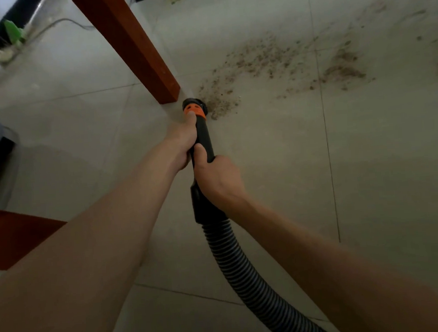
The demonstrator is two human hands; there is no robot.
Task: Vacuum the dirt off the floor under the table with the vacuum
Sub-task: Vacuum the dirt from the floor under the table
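Both hands on the vacuum wand (202, 138), centre of the frame. Left hand (183, 142) wrapped round the black tube just below the orange collar (195, 112), fingers curled tight. Right hand (217, 177) clamped lower down, thumb laid along the tube, just above the cuff where the ribbed hose (243, 274) trails off toward the lower right. Nozzle tip (194, 103) down at the tiled floor (371, 180), right beside the foot of the wooden table leg (135, 45), touching the near edge of the dirt (262, 60). Brown crumbs scattered from there toward the upper right, with a denser patch (342, 69) further right.
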